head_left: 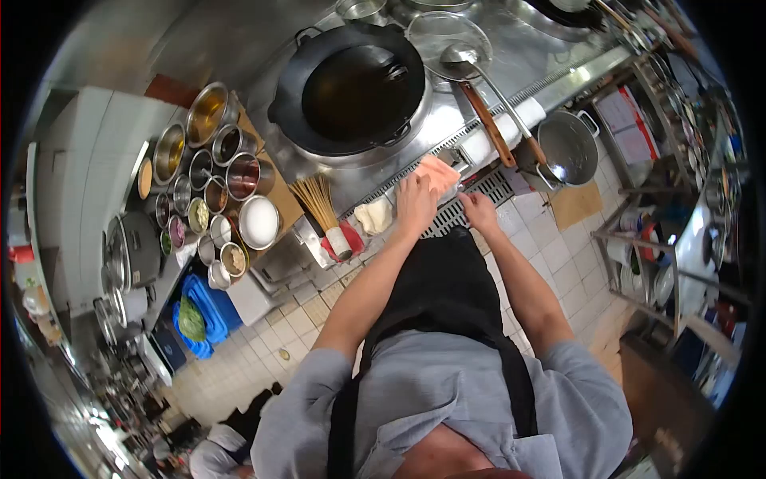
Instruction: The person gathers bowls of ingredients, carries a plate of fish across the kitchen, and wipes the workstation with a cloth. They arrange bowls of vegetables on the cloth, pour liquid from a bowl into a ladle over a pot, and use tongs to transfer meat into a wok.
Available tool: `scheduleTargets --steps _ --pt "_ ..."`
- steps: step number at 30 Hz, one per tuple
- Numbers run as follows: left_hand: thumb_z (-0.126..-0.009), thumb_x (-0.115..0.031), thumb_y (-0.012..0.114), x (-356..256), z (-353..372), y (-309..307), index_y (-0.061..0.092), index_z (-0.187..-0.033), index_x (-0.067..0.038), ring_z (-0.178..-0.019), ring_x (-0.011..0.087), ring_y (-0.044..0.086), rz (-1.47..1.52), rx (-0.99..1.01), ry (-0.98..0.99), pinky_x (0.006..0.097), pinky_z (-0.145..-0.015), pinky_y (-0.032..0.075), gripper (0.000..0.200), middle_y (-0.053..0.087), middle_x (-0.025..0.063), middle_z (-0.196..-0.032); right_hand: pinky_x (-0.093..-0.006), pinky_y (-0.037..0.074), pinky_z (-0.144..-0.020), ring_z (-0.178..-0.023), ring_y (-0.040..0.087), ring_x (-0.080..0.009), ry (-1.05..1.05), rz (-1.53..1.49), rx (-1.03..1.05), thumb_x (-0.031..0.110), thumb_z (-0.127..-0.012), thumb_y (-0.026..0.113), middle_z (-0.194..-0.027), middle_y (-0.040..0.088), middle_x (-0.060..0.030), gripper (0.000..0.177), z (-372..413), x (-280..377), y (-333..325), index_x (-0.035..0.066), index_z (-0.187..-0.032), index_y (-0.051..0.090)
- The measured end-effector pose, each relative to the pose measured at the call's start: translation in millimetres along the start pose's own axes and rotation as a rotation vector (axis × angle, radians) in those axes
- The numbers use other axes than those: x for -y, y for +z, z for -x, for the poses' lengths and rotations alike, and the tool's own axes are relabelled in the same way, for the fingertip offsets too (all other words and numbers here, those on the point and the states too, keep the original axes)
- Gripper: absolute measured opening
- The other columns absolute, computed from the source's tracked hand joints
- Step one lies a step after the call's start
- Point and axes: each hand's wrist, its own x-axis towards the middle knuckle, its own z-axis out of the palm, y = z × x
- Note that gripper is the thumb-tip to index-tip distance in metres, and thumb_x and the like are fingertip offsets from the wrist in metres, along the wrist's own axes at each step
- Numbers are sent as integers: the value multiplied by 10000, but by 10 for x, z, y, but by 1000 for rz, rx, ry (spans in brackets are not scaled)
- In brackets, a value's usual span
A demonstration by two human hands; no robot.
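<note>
So, I've got the left hand point(416, 203) lying flat, fingers close together, on the orange cloth point(440, 173) at the front edge of the steel surface point(363, 180), just below the wok point(351, 88). The right hand point(479, 211) is just beside it, and I can't tell what its fingers are doing.

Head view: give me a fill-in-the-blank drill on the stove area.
1. The left hand lies on an orange ____.
2. The wok is ____ in colour.
3. The ladle lies to the wok's ____.
Missing words: cloth; black; right.
</note>
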Motion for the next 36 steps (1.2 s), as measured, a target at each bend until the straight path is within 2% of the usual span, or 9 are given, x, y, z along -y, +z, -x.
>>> scheduleTargets --steps 5,9,11,13,15,17,25,27,36 --pt "-856 -36 601 482 -452 271 607 -1128 11 -1110 417 553 -96 212 -167 484 -954 496 276 552 232 -1142 -266 458 -421 -483 561 -119 116 -437 178 306 -1009 649 -720 613 -51 318 -628 -81 369 37 -853 583" --pt "-874 -44 579 149 -498 -111 605 -1102 19 -1100 422 563 -350 -175 -428 502 -951 493 237 560 231 -1190 -275 483 -428 -518 581 -122 260 -559 266 284 -982 679 -770 621 -44 272 -366 71 149 45 -886 590" --pt "-872 -50 573 -200 -459 1 608 -1093 33 -1152 427 541 243 -22 -642 500 -975 470 239 551 246 -1237 -267 486 -424 -544 599 -115 291 -538 399 297 -959 703 -789 626 -38 272 -334 -26 -79 45 -914 610" --pt "-849 -66 564 -159 -303 573 553 -1224 64 -1203 430 503 -234 13 -169 492 -1031 434 397 525 252 -1275 -373 581 -566 -691 690 -236 286 -230 396 250 -920 710 -898 673 -104 265 -613 -546 -122 19 -1032 645" --pt "-836 -109 596 -309 -309 692 492 -1354 80 -1325 426 423 -345 53 -264 520 -1140 336 561 412 262 -1462 -478 581 -864 -992 684 -389 -312 566 180 191 -895 685 -1118 663 -216 347 -944 -861 -180 -14 -1169 628" --pt "-916 -189 604 -296 -267 774 410 -1461 78 -1448 441 321 -396 102 -274 528 -1210 264 637 351 265 -1549 -466 421 -1124 -1317 514 -409 -343 850 335 175 -877 640 -1481 457 -284 504 -1247 -885 -155 -55 -1316 545" --pt "-965 -178 600 -312 -99 419 431 -1460 33 -1472 455 317 -168 41 -271 501 -1213 290 564 328 285 -1577 -411 412 -1141 -1364 525 -358 -474 1529 902 198 -898 555 -1413 607 -194 461 -2031 -1444 195 17 -1314 639" --pt "-952 -120 595 -547 125 505 465 -1419 33 -1432 467 368 66 -113 -413 486 -1182 345 508 381 298 -1526 -449 463 -1078 -1365 529 -336 -564 1373 644 217 -909 582 -1424 600 -187 433 -2045 -1644 140 30 -1288 675" --pt "-906 -82 639 -1163 1608 921 551 -1257 32 -1111 411 637 426 -173 -871 478 -943 525 380 576 238 -1290 -450 469 -1106 -1342 552 -357 -381 1277 708 182 -895 561 -1415 595 -220 457 -2033 -1122 47 14 -1309 658"
